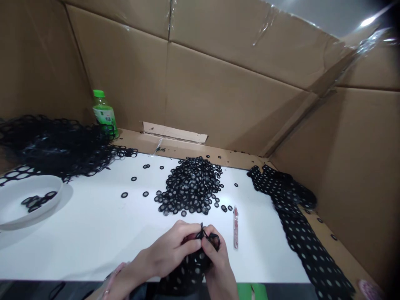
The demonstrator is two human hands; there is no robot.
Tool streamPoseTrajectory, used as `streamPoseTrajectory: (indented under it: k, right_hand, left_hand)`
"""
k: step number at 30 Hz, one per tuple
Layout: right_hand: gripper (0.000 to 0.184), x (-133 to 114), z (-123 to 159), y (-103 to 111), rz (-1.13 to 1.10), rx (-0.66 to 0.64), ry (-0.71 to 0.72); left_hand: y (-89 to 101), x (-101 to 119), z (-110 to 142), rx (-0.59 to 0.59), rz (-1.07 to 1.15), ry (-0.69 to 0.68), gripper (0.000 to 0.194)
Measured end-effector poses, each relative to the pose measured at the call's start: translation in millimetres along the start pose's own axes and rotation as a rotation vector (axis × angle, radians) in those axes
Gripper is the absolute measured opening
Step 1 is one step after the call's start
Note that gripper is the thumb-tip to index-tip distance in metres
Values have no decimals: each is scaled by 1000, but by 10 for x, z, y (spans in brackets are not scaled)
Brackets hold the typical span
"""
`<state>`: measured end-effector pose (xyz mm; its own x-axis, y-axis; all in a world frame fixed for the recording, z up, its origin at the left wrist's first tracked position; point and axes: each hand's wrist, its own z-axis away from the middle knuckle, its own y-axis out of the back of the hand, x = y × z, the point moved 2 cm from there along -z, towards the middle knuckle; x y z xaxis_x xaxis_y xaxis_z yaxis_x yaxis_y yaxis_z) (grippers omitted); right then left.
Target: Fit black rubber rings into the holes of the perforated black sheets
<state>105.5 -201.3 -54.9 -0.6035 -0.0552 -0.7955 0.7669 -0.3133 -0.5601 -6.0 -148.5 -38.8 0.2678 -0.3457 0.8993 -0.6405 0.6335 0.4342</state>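
Observation:
My left hand (173, 250) and my right hand (218, 258) meet near the front edge of the white table. Between them is a black perforated sheet (184, 273) with rows of light round spots, bunched up and hanging toward me. The fingertips of both hands pinch its upper edge, where thin black strips stick up. Just beyond the hands lies a big heap of small black rings (193, 183). A slim pen-like item in clear wrapping (236, 229) rests to the right of my right hand.
A white bowl (56, 183) holding several black rings stands at the left. Behind it are a tangled pile of black net-like scraps (56, 146) and a green-capped bottle (106, 116). More spotted black sheet (300, 225) runs along the right. Cardboard walls (218, 96) enclose the table.

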Motion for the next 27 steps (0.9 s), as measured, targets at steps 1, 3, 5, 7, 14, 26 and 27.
streamPoseTrajectory:
  k: [1, 3, 5, 7, 14, 26, 27]
  right_hand:
    - [29, -15, 7, 2, -12, -1, -7]
    - [26, -45, 15, 3, -40, -1, -21]
    - [22, -58, 10, 11, -79, 10, -63]
    - [18, -45, -5, 52, -133, 51, -125]
    - [31, 77, 4, 277, -262, 267, -230]
    - [17, 29, -31, 34, -170, 71, -205]
    - [16, 28, -27, 28, -143, 62, -175]
  left_hand:
    - [-29, -6, -12, 21, 28, 10, 27]
    - [-62, -19, -49, 85, 55, 30, 35]
    - [-30, -54, -97, 164, 75, 51, 39]
    - [100, -118, -140, 275, 108, 72, 41]
    - [641, -477, -324, 363, -442, 220, 33]
    - [419, -70, -96, 525, -444, -225, 8]
    - [366, 37, -27, 483, -396, -331, 10]
